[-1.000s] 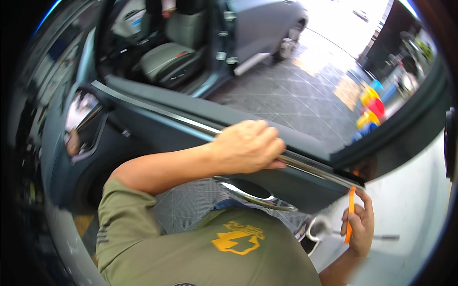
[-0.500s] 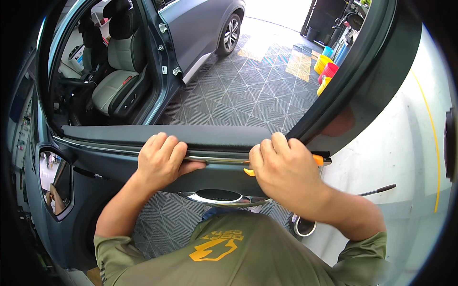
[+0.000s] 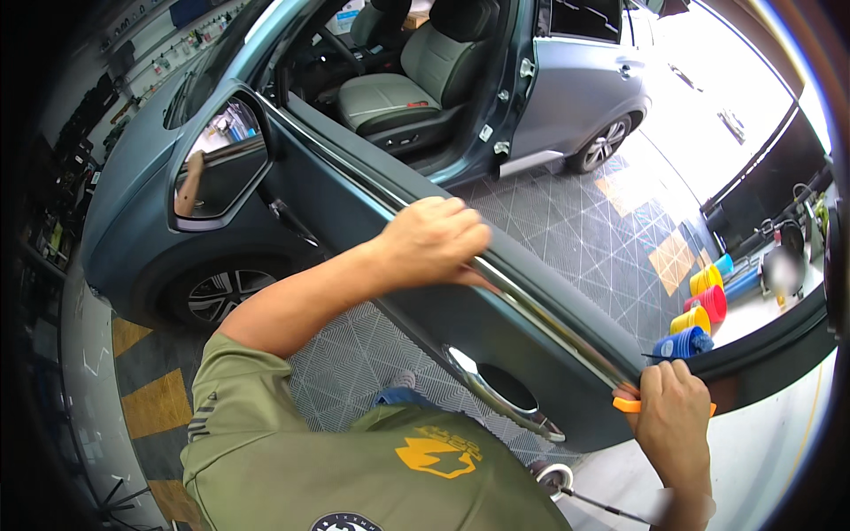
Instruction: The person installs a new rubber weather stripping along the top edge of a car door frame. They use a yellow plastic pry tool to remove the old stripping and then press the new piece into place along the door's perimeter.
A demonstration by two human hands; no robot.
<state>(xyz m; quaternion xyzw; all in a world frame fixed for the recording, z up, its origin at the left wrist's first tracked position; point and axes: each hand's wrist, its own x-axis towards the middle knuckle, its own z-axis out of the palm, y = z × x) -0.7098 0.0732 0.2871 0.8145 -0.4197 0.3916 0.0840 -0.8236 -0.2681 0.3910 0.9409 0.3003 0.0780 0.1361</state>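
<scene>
We gripped an orange tool in our right hand, pressed against the chrome trim at the door's rear end; our left hand curled closed over the trim (further forward, beyond the handle).

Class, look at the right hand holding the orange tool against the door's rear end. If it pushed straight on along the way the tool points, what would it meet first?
Probably the chrome trim strip along the door's top edge: the right hand aims the orange tool at its end. Depth is unclear.
</scene>
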